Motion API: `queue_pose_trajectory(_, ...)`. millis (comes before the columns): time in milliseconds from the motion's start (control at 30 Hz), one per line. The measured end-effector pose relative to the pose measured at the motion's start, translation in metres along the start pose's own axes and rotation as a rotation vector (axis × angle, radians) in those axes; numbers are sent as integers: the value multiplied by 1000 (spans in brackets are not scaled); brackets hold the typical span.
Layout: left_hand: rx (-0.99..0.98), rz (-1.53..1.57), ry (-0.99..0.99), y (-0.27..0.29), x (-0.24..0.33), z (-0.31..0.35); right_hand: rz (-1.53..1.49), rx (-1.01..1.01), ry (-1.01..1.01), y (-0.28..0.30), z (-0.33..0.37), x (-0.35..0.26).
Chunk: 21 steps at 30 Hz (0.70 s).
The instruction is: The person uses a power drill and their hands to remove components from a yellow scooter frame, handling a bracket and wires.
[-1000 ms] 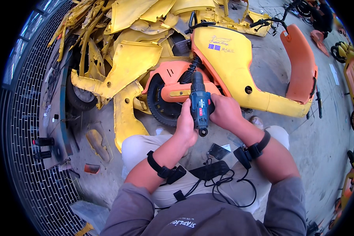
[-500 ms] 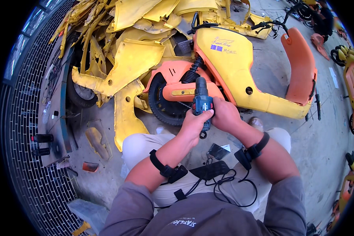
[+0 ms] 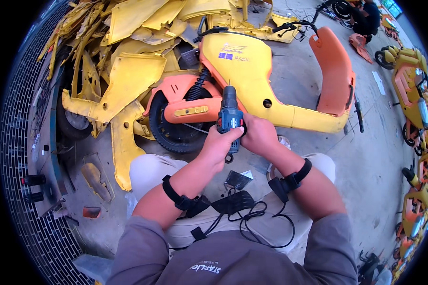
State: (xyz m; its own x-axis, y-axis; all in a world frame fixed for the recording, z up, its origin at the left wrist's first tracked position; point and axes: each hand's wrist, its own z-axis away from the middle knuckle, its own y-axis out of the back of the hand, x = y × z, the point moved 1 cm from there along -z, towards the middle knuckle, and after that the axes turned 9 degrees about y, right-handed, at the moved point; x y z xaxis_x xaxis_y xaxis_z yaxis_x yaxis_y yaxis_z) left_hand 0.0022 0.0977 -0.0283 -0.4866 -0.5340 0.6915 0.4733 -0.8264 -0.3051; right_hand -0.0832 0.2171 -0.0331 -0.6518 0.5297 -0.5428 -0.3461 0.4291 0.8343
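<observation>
— Shift since half a second ago: your drill (image 3: 229,116) sits further right against the scooter (image 3: 245,59), its nose nearer the yellow body. Whole scene lies further left in your view.

— State of your hands?

— Your left hand (image 3: 216,148) is wrapped on the drill's left side, thumb laid across the casing. Your right hand (image 3: 260,136) is curled in on the other side; most of its fingers are hidden, but it too has hold of the drill.

— And where is your drill, exactly?

— Between your two hands, above the gap between your knees, chuck pointing away from you. In view, it overlaps the right end of the orange arm cover (image 3: 195,112). A thin bit shows at the chuck; whether it touches the scooter, I cannot tell.

— What lies about it?

— Left of your drill, the scooter's rear wheel (image 3: 157,131), with a black shock (image 3: 197,86) above. Further left, a heap of yellow panels (image 3: 137,73). On your side, a dark flat piece (image 3: 237,179) on the floor, and black cords (image 3: 283,244) over your lap. Each wrist wears a black strap. Top right, well apart: another person (image 3: 367,21).
</observation>
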Motion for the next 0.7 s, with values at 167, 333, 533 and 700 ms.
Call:
queue_pose_trajectory(167,-32,-32,39,-17,-5,0,2,-59,-95,8,13,13)
queue_pose_trajectory(333,-44,-9,49,-29,-10,-3,-8,-43,-122,24,20,9)
queue_pose_trajectory(533,-103,-80,59,-36,-10,-11,40,7,-105,26,24,20)
queue_pose_trajectory(700,-88,-66,73,-32,-14,-14,47,-2,-115,27,25,13)
